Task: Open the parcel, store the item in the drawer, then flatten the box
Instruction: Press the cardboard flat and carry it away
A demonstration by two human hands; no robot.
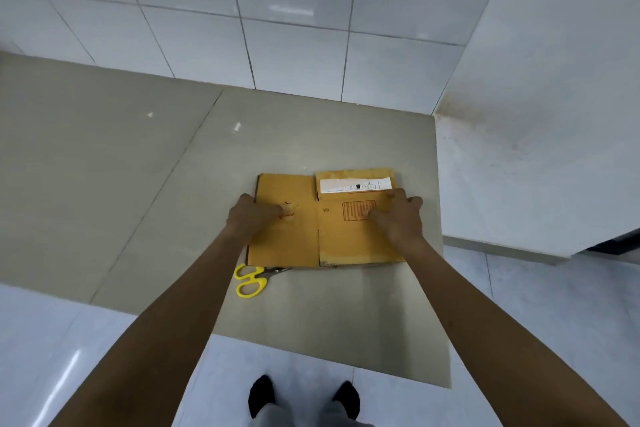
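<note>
Left hand [254, 215] and right hand [398, 215], palms open, press the collapsed box [304, 239] flat on the counter [138, 166]. Flattening appears nearly complete; scissors [251, 281] lie beside it

Both hands, left hand [258, 215] and right hand [398, 215], press the flattened box [311, 243] onto the counter [138, 166].

flattened box [325, 229] on counter [138, 184], scissors [254, 279] at its near-left corner
</note>
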